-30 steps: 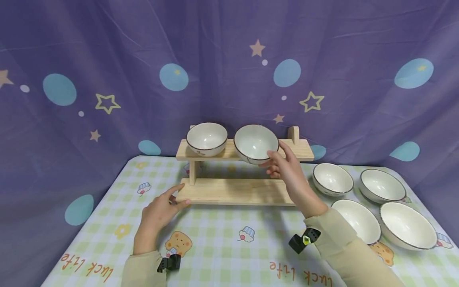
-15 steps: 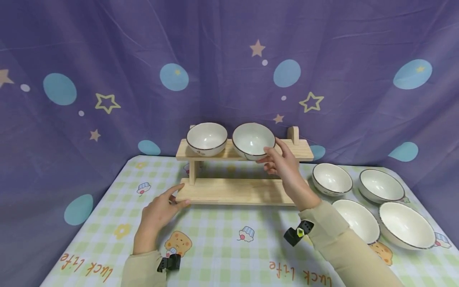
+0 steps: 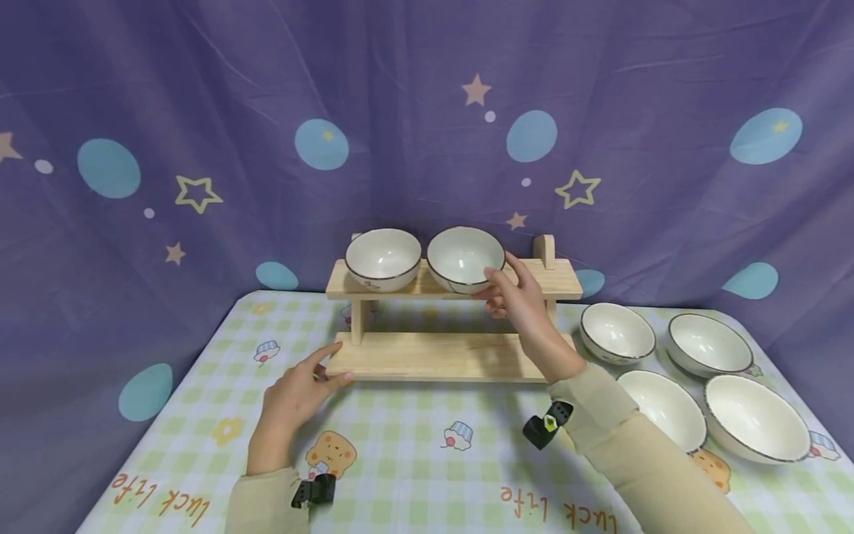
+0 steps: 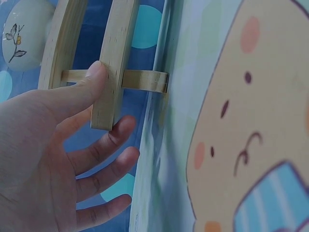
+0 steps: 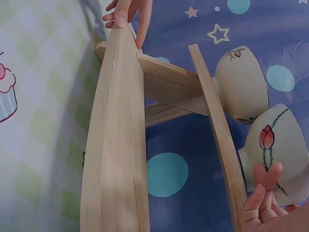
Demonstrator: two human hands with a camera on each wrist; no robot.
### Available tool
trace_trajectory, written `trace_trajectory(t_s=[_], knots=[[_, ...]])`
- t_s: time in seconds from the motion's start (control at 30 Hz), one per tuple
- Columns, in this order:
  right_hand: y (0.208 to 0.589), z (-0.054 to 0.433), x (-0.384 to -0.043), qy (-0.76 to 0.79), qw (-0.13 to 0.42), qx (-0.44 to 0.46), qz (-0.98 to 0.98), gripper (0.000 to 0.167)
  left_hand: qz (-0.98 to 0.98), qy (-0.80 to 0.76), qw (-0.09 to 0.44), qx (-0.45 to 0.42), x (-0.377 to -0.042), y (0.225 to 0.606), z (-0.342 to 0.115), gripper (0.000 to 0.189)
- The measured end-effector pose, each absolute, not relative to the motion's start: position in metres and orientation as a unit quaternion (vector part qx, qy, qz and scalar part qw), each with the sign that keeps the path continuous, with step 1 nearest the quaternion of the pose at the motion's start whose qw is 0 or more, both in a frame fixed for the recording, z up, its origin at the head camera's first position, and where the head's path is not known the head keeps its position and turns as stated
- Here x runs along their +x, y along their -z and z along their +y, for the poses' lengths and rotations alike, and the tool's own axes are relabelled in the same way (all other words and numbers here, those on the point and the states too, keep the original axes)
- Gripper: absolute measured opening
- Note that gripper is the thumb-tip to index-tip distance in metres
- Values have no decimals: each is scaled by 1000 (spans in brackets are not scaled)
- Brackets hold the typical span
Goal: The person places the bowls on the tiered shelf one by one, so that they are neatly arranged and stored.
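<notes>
My right hand (image 3: 523, 308) holds a white bowl (image 3: 463, 256) with a dark rim at the upper board of a two-tier wooden rack (image 3: 434, 356). The thumb lies over the rim, with fingers around the outside. In the right wrist view, this bowl (image 5: 285, 140) shows a red tulip on its side. Just left of it, another white bowl (image 3: 383, 256) sits on the same board. My left hand (image 3: 296, 393) grips the left end of the lower board. In the left wrist view, the thumb presses the board's face (image 4: 111, 96), and the other fingers spread behind and below it.
Several more bowls stand at the right of the table: a small one (image 3: 617, 334), one behind at the far right (image 3: 710, 345), and two nearer ones, partly behind the right sleeve (image 3: 640, 452). A purple curtain (image 3: 427, 148) hangs behind the rack. A checked cloth (image 3: 400, 475) covers the table.
My right hand has moved the bowl left and slightly back on the upper board, closer to the other bowl. My left hand has stayed on the rack's end.
</notes>
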State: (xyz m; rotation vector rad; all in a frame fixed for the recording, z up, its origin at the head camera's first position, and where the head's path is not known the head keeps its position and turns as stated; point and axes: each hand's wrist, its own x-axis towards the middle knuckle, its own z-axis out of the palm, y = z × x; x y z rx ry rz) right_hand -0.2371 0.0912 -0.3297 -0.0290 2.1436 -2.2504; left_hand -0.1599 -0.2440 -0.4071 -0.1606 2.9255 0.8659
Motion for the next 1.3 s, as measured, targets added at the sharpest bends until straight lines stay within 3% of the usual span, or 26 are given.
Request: trace_trajectory(t_s=[0.8,1.07,1.3], knots=[[334,97,-243,705,33,-40,708,67,955,-291,44,-45,-161,407,-245,75],[335,107,-229,696,38,-72,714,68,954,-292,45,-44,-161,406,-245,76],[340,117,-206,687,16,-97,720,58,954,-294,46,-44,-159,406,-244,76]])
